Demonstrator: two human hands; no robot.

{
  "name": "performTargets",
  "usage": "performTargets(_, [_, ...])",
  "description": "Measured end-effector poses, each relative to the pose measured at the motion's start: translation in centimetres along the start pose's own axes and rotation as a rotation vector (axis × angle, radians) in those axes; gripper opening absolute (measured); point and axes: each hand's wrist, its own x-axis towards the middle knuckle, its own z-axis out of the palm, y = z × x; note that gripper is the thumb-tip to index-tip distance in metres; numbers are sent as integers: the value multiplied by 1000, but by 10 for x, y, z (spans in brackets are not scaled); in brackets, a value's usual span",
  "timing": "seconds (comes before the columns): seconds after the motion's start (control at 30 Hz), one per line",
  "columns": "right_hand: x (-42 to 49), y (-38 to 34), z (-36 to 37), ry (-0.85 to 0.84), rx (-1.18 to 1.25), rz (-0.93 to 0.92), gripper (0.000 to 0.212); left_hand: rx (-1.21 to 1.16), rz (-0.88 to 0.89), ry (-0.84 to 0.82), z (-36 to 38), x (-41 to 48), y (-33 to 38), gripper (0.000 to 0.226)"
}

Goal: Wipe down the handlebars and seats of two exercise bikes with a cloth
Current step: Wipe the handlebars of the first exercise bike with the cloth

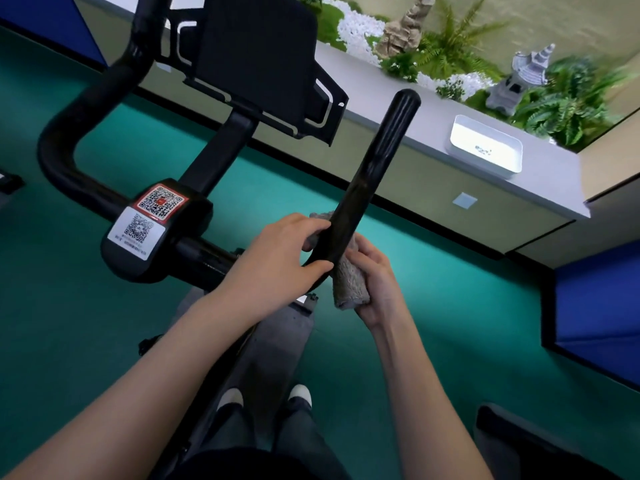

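A black exercise bike fills the middle of the head view, with its right handlebar [377, 161] running up and to the right. My left hand [277, 258] grips the lower end of that bar, thumb across its top. My right hand [375, 285] holds a grey-beige cloth [349, 282] pressed against the underside of the same bar; a corner of the cloth shows beyond the bar near my left fingers. The left handlebar [90, 109] curves up at the left. A black console panel [256, 53] stands above the stem. The seat is out of view.
QR-code stickers [152, 216] sit on the handlebar clamp. A grey ledge [398, 109] runs along the right with a white tray [485, 147], ferns and a small stone lantern [519, 81] behind. Teal floor lies below; my shoes [266, 396] stand by the bike frame. A blue panel [599, 306] is at right.
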Motion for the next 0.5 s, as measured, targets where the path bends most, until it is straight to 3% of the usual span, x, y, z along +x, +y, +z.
performTargets(0.1, [-7,-3,-3,37,-110,2,29,9,14,-23,-1,1,-3,52])
performTargets(0.17, [-13,-13,-6,199,-245,-58,26,14,8,-37,0,0,-5,55])
performTargets(0.27, [-17,-55,-2,416,-512,-331,28,4,-12,-32,1,-2,-7,57])
performTargets(0.4, [6,-111,42,287,-1172,-634,28,-28,-39,-14,3,0,-8,52])
performTargets(0.5, [37,-123,66,127,-1641,-605,30,-57,-59,-12,3,2,-10,50])
